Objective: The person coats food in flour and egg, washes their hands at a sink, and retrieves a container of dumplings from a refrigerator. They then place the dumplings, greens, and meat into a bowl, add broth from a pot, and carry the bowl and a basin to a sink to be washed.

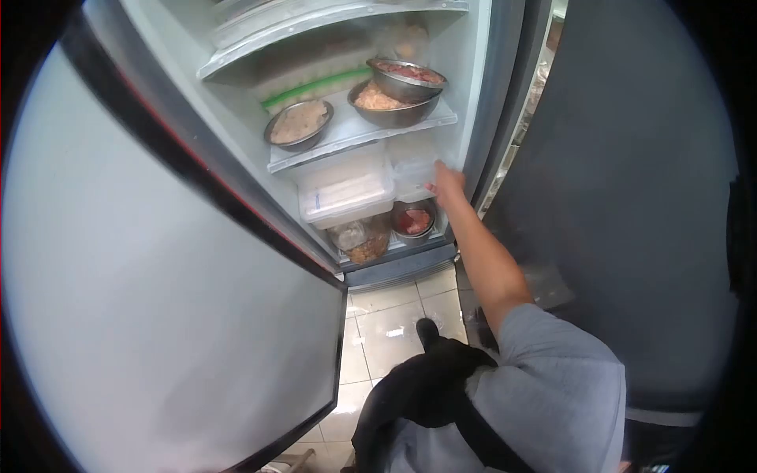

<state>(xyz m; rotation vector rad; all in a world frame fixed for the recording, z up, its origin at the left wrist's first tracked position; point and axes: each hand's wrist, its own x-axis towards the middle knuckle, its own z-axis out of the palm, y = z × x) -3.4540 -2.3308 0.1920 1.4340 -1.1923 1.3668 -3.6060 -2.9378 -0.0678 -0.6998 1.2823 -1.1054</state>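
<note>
Inside the open fridge, my right hand (448, 185) is closed on the right edge of a translucent plastic container (412, 167), thumb up and fingers curled at its side. Left of that container stands a wider clear plastic box (347, 197) with something white inside. Just below my hand, a metal bowl (413, 219) holds red and pink meat. Beside the bowl is a clear bag (361, 236) with brownish contents. My left hand does not show.
On the shelf above (363, 142) stand a bowl of pale minced food (299, 124), a bowl of orange shreds (378, 98) with a meat bowl (408, 77) resting on it, and a green-edged bag (315, 88). The fridge door (181, 299) stands open at left; a dark panel (623, 197) is at right.
</note>
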